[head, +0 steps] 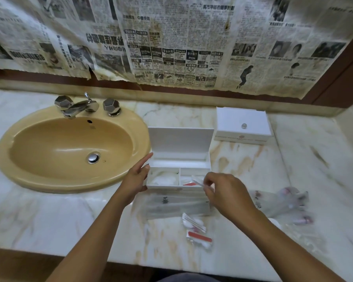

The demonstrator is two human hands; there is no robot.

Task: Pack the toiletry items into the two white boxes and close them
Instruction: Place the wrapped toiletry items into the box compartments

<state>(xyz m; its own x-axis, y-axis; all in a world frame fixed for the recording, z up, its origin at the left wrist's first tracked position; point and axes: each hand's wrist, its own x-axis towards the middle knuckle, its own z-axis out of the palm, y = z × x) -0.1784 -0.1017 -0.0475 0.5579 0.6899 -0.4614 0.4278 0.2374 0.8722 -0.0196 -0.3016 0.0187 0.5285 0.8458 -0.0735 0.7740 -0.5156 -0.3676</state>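
Note:
An open white box [179,139] with its lid raised stands on the marble counter beside the sink. It has two compartments with clear packets inside, one with a red item [189,183]. My left hand [136,177] rests against the box's left end, fingers spread. My right hand [225,192] pinches a small clear packet [198,183] over the right compartment. A second white box [243,124], closed, with a small knob, stands farther back on the right. Loose packets lie in front: cotton swabs [193,221], a red-strip packet [200,239] and a long clear packet [171,203].
A yellow sink [69,147] with chrome taps [80,106] fills the left of the counter [49,216]. Crumpled clear plastic bags [281,200] lie at the right. Newspaper [171,37] covers the wall behind. The counter's front edge runs just below the loose packets.

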